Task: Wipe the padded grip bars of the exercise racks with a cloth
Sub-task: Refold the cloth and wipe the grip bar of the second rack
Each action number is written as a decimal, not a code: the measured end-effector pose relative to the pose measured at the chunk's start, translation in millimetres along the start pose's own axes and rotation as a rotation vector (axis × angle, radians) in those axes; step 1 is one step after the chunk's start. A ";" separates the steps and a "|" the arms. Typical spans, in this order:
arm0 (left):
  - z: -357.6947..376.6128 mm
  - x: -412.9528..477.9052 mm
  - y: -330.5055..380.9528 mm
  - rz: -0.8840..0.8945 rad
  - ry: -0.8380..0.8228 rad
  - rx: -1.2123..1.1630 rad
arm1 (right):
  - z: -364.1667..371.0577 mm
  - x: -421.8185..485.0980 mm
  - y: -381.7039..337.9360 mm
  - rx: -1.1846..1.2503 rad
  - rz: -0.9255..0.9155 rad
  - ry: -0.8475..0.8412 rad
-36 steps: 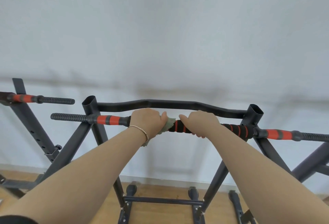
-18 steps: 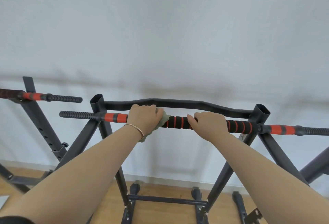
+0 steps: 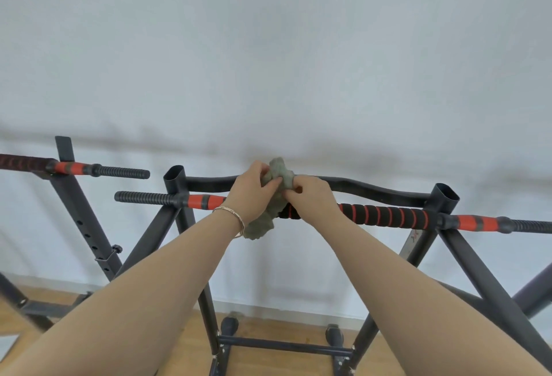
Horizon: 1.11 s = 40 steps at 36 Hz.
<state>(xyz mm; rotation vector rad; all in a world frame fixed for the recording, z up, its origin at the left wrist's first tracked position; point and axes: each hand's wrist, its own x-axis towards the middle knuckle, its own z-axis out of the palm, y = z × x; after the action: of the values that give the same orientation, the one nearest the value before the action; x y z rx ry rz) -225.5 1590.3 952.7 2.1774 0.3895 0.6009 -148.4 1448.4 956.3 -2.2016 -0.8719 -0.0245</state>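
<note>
A grey-green cloth (image 3: 279, 172) is bunched above the black padded grip bar with red rings (image 3: 385, 215) of the middle rack. My left hand (image 3: 252, 193) grips the cloth from the left, a bracelet on its wrist. My right hand (image 3: 310, 195) pinches the cloth from the right, just above the bar. Part of the cloth hangs below my left wrist in front of the bar. The stretch of bar behind both hands is hidden.
A curved black crossbar (image 3: 373, 189) runs behind the grip bar between two open uprights (image 3: 174, 180). Red and ribbed bar ends stick out left (image 3: 140, 197) and right (image 3: 478, 223). Another rack's bar (image 3: 98, 170) stands at far left. White wall behind, wooden floor (image 3: 268, 360) below.
Both hands have let go of the bar and come together above it. The cloth, earlier wrapped under my left hand on the bar, is now lifted and held by both hands.
</note>
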 end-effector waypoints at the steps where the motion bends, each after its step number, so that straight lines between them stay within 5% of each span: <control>1: -1.9 0.1 2.1 -0.015 0.015 -0.035 | -3.6 -1.6 0.8 0.082 0.031 0.019; 8: -10.1 -9.6 21.9 -0.106 -0.023 -0.349 | -44.0 -19.5 15.6 0.789 0.289 0.018; 20: 10.8 -22.8 35.2 -0.139 -0.213 -0.503 | -88.8 -49.2 53.3 0.814 0.352 0.104; 27: 17.1 -19.3 38.0 -0.157 -0.077 -0.354 | -95.5 -47.3 70.4 0.557 0.356 0.153; 31: 26.6 -18.1 43.5 -0.102 0.145 -0.085 | -94.6 -40.0 74.1 0.308 0.288 0.134; 33: 38.5 -20.6 47.1 0.069 0.195 0.198 | -95.7 -37.0 77.0 0.123 0.218 0.119; 37: 74.8 -27.4 52.4 0.560 -0.029 0.709 | -100.8 -26.8 84.4 -0.161 0.117 0.084; 40: 93.5 -18.3 55.7 0.629 -0.280 0.862 | -104.3 -16.3 93.0 -0.487 0.136 -0.053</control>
<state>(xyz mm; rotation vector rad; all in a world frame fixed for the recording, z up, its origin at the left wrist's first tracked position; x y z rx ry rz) -186.3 1487.9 940.3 3.2020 -0.2720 0.4820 -80.5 1325.5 966.7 -2.7227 -0.8040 -0.1251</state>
